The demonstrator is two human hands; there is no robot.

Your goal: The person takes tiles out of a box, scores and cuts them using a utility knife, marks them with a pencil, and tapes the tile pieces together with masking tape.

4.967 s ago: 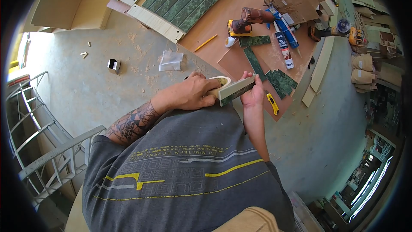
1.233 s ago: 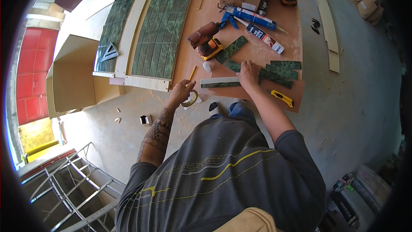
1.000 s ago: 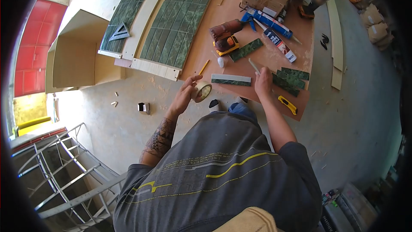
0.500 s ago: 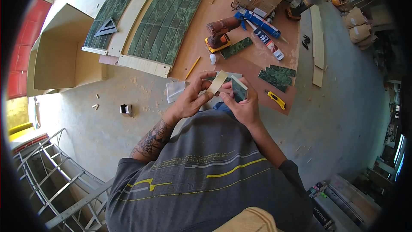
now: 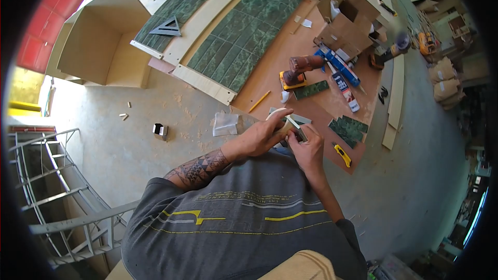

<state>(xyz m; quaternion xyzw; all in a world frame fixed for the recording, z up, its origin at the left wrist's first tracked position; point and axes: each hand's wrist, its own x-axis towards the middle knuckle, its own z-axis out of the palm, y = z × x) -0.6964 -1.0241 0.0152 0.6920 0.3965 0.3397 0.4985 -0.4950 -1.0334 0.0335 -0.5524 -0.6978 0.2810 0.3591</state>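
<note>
My left hand [image 5: 257,139] is closed around a pale, flexible strip [image 5: 284,129] that curls between thumb and fingers. I cannot tell whether it is sandpaper. In my right hand [image 5: 309,151] is a small green marble-look tile piece [image 5: 296,125], gripped with its light edge turned up. The strip sits against or very close to the tile's edge; fingers hide the exact contact. Just beyond my hands, on the brown board [image 5: 270,80], lie cut green tiles [image 5: 348,130], another green tile strip [image 5: 311,90], a pencil [image 5: 259,101] and a yellow utility knife [image 5: 342,155].
A cordless drill [image 5: 295,72], a blue caulking gun [image 5: 340,66] and an adhesive tube [image 5: 345,92] lie on the board. Tiled panels [image 5: 249,33] with a set square [image 5: 166,27] are beyond. At left stand an open wooden box [image 5: 106,46] and a metal ladder [image 5: 57,194].
My view has swung, shifting the scene right and down. My hands have come together, and the strip, held flatter before, is now bent beside the tile piece.
</note>
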